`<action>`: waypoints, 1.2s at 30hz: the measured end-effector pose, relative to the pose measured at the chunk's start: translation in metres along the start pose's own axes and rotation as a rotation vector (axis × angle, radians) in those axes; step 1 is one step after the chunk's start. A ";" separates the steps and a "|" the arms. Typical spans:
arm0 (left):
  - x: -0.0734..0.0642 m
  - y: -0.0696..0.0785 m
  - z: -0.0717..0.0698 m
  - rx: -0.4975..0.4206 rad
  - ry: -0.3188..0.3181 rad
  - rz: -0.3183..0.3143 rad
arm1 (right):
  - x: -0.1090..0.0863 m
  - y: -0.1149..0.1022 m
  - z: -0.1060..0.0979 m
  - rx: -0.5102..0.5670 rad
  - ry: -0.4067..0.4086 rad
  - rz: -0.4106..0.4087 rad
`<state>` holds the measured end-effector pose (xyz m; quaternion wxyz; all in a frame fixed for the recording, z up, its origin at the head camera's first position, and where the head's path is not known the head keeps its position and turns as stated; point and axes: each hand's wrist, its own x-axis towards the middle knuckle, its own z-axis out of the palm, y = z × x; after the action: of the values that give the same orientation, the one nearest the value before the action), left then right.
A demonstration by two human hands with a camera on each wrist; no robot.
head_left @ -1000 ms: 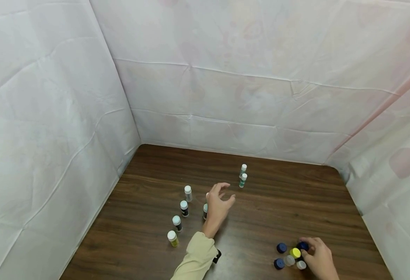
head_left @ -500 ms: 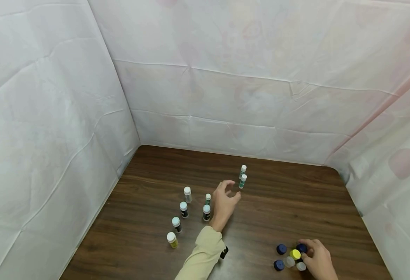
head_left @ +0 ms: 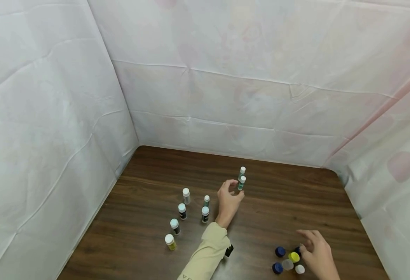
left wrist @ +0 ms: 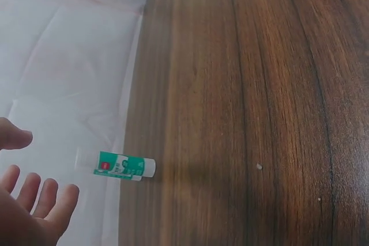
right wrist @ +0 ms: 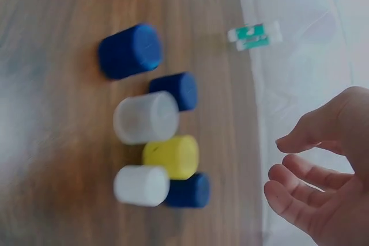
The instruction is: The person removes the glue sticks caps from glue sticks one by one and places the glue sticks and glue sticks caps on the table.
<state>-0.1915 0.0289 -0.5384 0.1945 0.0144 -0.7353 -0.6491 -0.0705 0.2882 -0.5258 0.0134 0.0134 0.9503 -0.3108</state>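
Observation:
Two green-labelled glue sticks [head_left: 241, 183] stand upright, one behind the other, toward the back of the table. My left hand [head_left: 228, 202] is beside the front one, thumb and fingers spread apart. In the left wrist view a gap shows between those fingers [left wrist: 64, 205] and the glue stick [left wrist: 120, 166]. My right hand [head_left: 318, 254] hovers by a cluster of small cylindrical caps, fingers loosely bent around nothing. The right wrist view shows blue caps [right wrist: 130, 51], a yellow cap [right wrist: 171, 158], a translucent cap [right wrist: 146, 117] and a white cap [right wrist: 142, 186] below the right hand [right wrist: 323, 171].
Left of my left arm stand several white-topped items: a clear one [head_left: 186, 196], dark-labelled ones [head_left: 182, 212], a yellow one [head_left: 171, 242] and a third green-labelled stick [head_left: 206, 201]. Pale cloth walls [head_left: 205, 97] border the dark wooden table [head_left: 267, 217].
My left hand has moved right and away from me, from the white-topped group to the two glue sticks. My right hand has come off a blue cap and lifted slightly.

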 end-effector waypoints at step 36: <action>0.016 -0.055 0.051 -0.021 0.163 0.018 | 0.014 -0.077 -0.009 0.100 0.317 -0.387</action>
<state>-0.2340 0.0640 -0.5909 0.2596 0.0584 -0.7102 -0.6518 -0.0874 0.2313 -0.4736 -0.1964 -0.1193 0.9088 -0.3484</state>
